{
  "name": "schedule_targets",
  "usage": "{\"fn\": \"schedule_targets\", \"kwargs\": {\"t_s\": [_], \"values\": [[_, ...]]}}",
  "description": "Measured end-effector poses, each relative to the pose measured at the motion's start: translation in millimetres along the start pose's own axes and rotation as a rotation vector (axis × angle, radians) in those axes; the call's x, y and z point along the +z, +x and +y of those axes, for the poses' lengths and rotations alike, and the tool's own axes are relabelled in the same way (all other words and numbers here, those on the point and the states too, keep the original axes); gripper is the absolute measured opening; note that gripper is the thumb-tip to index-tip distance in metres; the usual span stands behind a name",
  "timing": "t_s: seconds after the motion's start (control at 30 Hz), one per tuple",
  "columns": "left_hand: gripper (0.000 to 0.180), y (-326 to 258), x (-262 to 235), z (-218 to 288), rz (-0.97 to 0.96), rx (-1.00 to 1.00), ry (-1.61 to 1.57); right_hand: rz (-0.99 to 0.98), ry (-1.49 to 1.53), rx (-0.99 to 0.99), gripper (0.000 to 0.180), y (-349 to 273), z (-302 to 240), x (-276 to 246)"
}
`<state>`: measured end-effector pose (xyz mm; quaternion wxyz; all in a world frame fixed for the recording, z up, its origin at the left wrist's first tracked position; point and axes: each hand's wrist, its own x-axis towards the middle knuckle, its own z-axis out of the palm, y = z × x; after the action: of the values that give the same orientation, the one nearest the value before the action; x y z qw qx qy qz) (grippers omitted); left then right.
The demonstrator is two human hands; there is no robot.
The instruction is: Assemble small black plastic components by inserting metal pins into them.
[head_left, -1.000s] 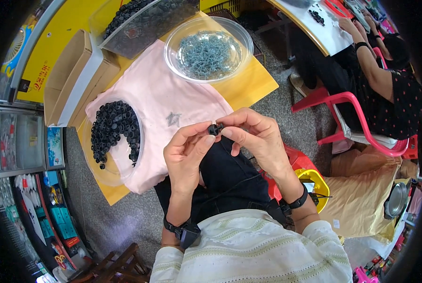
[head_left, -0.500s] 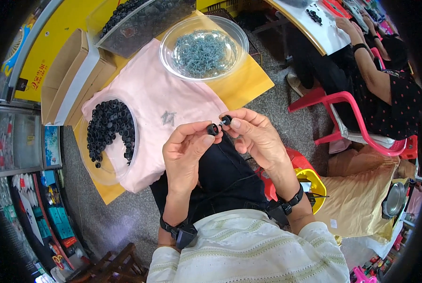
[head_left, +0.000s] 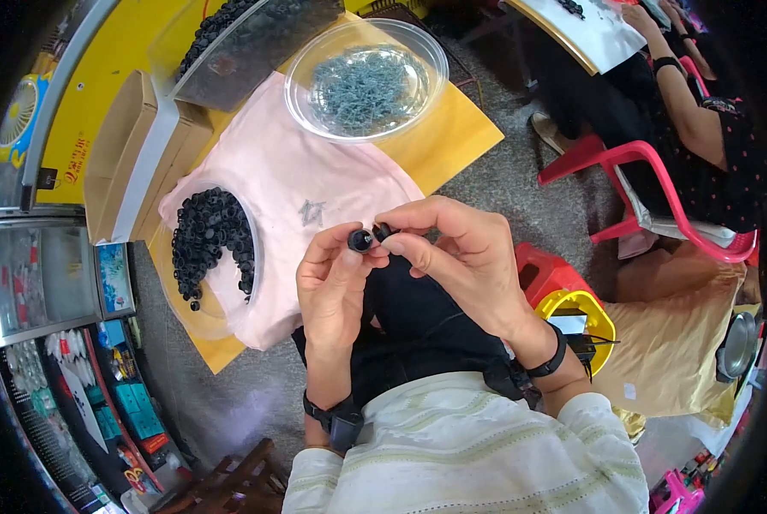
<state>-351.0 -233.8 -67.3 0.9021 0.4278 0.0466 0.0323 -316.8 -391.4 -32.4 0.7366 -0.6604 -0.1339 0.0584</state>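
Observation:
Pinched between the thumb and fingers of my left hand (head_left: 332, 287) is a small round black plastic part (head_left: 361, 241). My right hand (head_left: 456, 257) grips a second small black part (head_left: 383, 230) right beside it, and the two seem to touch or nearly touch. Both hands are above my lap, at the near edge of a pink cloth (head_left: 272, 171). On that cloth lies a little heap of thin grey metal pins or screws (head_left: 312, 212). Left of it, a clear round tub (head_left: 255, 224) holds many similar black parts (head_left: 208, 236).
A clear bowl (head_left: 439, 64) of grey metal pieces stands at the back. Behind the cloth are a clear bin (head_left: 255, 60) of black parts and an open cardboard box (head_left: 131, 163). At right are a pink chair (head_left: 649, 158) with a seated person and a red-and-yellow container (head_left: 602, 334).
My right hand has moved left, bringing its black part up against the one in my left hand. The left-hand part has turned. The whole view has shifted slightly.

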Motion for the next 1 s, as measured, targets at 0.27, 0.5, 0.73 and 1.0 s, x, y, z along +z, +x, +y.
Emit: {"fn": "schedule_targets", "kwargs": {"t_s": [0.27, 0.5, 0.73, 1.0], "values": [[0.024, -2, 0, 0, 0.000, 0.017, 0.023, -0.004, -0.206, -0.165, 0.018, 0, -2, 2], [0.024, -1, 4, -1, 0.005, 0.054, 0.133, 0.037, -0.315, -0.286, 0.020, 0, 6, 3], [0.023, 2, 6, -3, 0.032, 0.066, 0.200, 0.048, -0.406, -0.334, 0.024, -2, 11, 1], [0.023, 2, 2, -5, 0.029, 0.119, 0.221, 0.032, -0.414, -0.339, 0.026, -3, 16, 1]]}}
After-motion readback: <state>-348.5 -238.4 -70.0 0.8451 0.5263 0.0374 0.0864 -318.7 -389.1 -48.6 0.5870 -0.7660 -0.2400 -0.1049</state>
